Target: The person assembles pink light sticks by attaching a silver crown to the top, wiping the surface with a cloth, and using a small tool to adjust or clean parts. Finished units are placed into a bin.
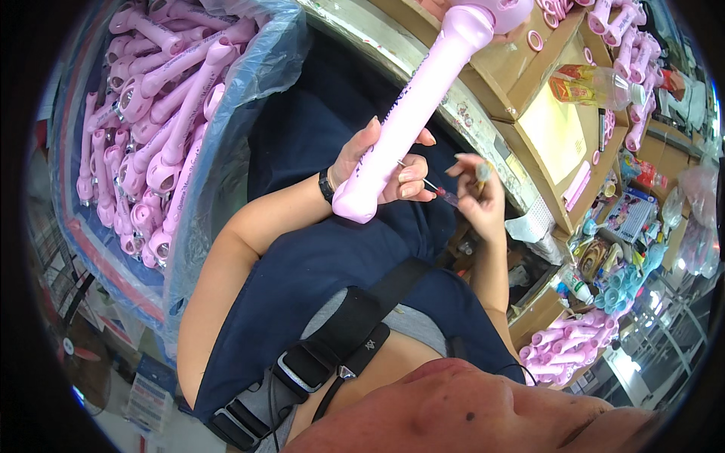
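My left hand [404, 177], with a black band on its wrist, is wrapped round a long pink plastic handle [411, 106]. The handle slants up to the right, flares at its lower end and carries dark lettering along its side; its wider top is cut off by the upper edge of the view. To the right, my right hand [481, 198] is closed on a slim screwdriver [447, 196] with a reddish, see-through grip. Its thin metal shaft points at the fingers of my left hand, beside the handle. The shaft's tip is hidden there.
At left, a blue plastic-lined bin [249, 90] holds many similar pink handles [151, 143]. Along the right runs a workbench edge [483, 128] with cardboard trays [521, 83], a bottle of yellow liquid [593, 85] and another pile of pink pieces [570, 343].
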The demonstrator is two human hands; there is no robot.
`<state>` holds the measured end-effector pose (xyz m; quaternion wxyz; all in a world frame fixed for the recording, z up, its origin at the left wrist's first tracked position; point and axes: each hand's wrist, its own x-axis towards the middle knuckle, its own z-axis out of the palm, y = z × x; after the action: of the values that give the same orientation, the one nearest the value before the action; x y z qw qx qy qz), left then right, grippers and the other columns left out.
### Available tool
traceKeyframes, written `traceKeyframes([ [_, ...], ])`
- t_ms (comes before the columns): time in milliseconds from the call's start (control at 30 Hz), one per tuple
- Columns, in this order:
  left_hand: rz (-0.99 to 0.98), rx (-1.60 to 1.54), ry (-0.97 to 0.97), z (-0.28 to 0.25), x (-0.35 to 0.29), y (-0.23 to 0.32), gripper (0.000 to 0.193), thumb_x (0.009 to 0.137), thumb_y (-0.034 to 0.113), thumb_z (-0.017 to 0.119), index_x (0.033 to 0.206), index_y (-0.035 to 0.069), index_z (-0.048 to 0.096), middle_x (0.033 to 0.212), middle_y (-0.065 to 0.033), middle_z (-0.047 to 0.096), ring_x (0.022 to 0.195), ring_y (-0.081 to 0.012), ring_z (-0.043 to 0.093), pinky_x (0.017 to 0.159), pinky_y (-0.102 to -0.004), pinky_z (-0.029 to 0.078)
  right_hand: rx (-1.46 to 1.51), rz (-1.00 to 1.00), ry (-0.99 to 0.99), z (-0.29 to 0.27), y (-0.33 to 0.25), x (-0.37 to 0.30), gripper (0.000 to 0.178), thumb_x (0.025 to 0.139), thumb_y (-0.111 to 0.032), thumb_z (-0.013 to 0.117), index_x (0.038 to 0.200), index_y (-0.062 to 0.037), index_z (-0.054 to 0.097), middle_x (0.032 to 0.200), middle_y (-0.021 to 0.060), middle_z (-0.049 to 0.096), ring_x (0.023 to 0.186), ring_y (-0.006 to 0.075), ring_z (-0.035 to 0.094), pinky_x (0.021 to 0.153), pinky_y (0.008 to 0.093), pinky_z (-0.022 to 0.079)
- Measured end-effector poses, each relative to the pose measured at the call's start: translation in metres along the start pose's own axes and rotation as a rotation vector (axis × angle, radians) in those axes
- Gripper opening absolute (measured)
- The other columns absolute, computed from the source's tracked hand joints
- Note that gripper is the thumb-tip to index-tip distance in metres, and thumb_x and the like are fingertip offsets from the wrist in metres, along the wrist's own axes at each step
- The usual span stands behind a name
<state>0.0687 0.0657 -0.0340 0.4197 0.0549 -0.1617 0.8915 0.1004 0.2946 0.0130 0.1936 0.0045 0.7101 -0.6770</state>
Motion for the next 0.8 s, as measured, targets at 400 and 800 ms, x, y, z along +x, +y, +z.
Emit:
traceKeyframes([
  [400,0.017,0.076,0.100,-0.004,0.001,0.009,0.059,0.084,0.043,0.065,0.113,-0.003,0.041,0.092,-0.0194,0.065,0.063,-0.0227,0.066,0.076,-0.0387,0.055,0.029,-0.219,0.170,0.027,0.013,-0.021,0.018,0.085,0.002,0.062,0.102,0.0004,0.055,0.094,0.0108,0.063,0.080,0.0131,0.061,0.071,0.0238,0.047],
  [800,0.038,0.067,0.095,0.000,0.001,0.009,0.058,0.086,0.042,0.063,0.114,-0.003,0.040,0.093,-0.0201,0.064,0.056,-0.0205,0.063,0.069,-0.0373,0.056,-0.120,-0.307,0.231,0.036,0.010,-0.023,0.020,0.082,0.004,0.064,0.101,-0.0005,0.057,0.094,0.0128,0.063,0.080,0.0156,0.062,0.071,0.0252,0.049],
])
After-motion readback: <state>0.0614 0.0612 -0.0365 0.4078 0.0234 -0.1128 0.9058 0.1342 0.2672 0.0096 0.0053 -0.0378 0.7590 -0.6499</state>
